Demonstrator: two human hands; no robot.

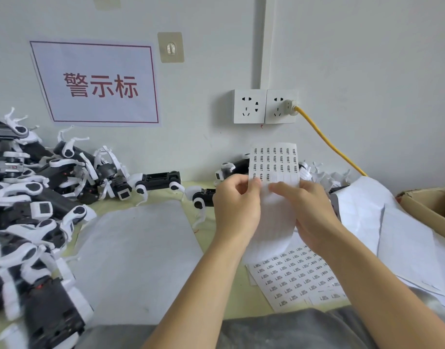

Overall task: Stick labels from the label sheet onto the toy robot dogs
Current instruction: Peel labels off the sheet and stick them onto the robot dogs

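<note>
I hold a white label sheet [274, 162] upright in front of me, its top rows printed with small black labels and its lower part blank and curling. My left hand [235, 207] pinches its left edge. My right hand [309, 210] grips the right side, with the thumb pressed on the sheet's front. Black-and-white toy robot dogs [40, 187] are heaped along the left. Another dog [161, 182] lies on its back at the wall, and others [203, 197] lie behind my hands, partly hidden.
A second label sheet [299, 275] lies flat near the table's front edge. A grey mat [141, 260] covers the middle. Used backing sheets [392, 227] pile on the right beside a cardboard box [428, 205]. A yellow cable [329, 142] runs from the wall socket.
</note>
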